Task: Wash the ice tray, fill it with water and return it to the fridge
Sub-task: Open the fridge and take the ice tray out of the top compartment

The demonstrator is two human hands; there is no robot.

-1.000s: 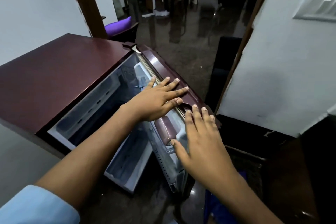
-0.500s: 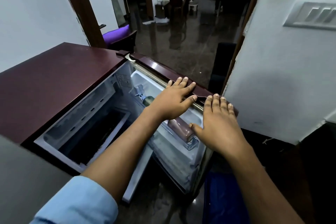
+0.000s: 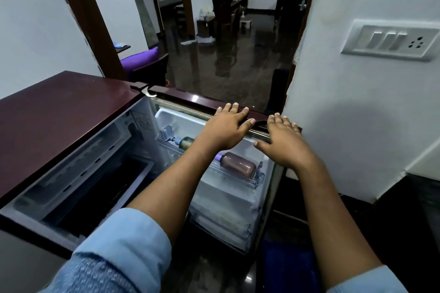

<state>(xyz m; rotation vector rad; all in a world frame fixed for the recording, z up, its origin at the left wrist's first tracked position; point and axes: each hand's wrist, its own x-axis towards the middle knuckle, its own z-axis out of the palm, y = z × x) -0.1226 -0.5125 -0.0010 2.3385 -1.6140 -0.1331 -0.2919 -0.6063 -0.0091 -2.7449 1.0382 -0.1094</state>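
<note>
The maroon fridge is standing at your left, its door hanging open before you. Your left hand and right hand are lying flat, fingers straight, on the door's top edge. I cannot tell where the ice tray is.

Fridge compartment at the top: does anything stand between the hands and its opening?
Nothing visible does. The fridge door is open, the left hand and right hand lie flat on its top edge, and the dark top compartment is uncovered. No ice tray can be made out inside.
</note>
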